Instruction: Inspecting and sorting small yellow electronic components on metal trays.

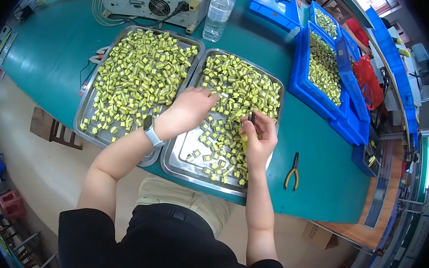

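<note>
Two metal trays lie side by side: the left tray (82, 116) and the right tray (175, 158). Both hold many small block-shaped electronic components (143, 73) with yellow wrapping and dark cores. My left hand (191, 107) reaches over the right tray, its fingers bent together at the components near the left rim. Whatever is between those fingertips is hidden. Above the right side of that tray, my right hand (262, 135) is closed around a slim tool (252, 118) with a dark upper end. Something yellow shows below it beside the palm; the tool's exact kind is unclear.
Yellow-handled pliers (292, 173) lie right of the trays on the green table (320, 193). Behind stand a water bottle (219, 13) and an instrument with a fan (154, 6). Blue bins (317, 104) of components and a red bag (367, 80) occupy the right; a person (359, 37) is beyond.
</note>
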### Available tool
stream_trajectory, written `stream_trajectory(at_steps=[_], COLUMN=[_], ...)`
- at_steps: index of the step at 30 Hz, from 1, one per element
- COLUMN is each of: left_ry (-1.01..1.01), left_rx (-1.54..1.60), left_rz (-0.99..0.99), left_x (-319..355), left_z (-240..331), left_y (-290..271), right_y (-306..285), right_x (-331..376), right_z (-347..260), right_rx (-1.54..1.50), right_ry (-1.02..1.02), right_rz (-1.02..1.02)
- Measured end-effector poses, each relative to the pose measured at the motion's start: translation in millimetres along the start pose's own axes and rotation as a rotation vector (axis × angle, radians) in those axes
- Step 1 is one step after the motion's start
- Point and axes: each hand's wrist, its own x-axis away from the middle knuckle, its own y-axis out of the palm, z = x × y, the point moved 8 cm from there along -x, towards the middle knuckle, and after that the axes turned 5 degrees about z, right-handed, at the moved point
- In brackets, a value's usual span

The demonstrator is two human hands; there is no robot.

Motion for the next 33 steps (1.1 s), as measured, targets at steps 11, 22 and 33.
stream_trajectory(at_steps=[11,22,33], left_ry=[-0.096,-0.113,-0.109], left_rx=[0.195,0.202,0.548], left_rz=[0.15,0.236,0.233], left_x=[1,4,-3], left_z=[-11,-13,6], left_y=[0,-2,-13], right_y=[3,15,13], right_x=[0,6,5], right_z=[0,-6,-1], right_rx=[0.083,0.358,0.317], right_ry=[0.012,-0.128,-0.076], right_rz=[-0.004,-0.081,-0.089])
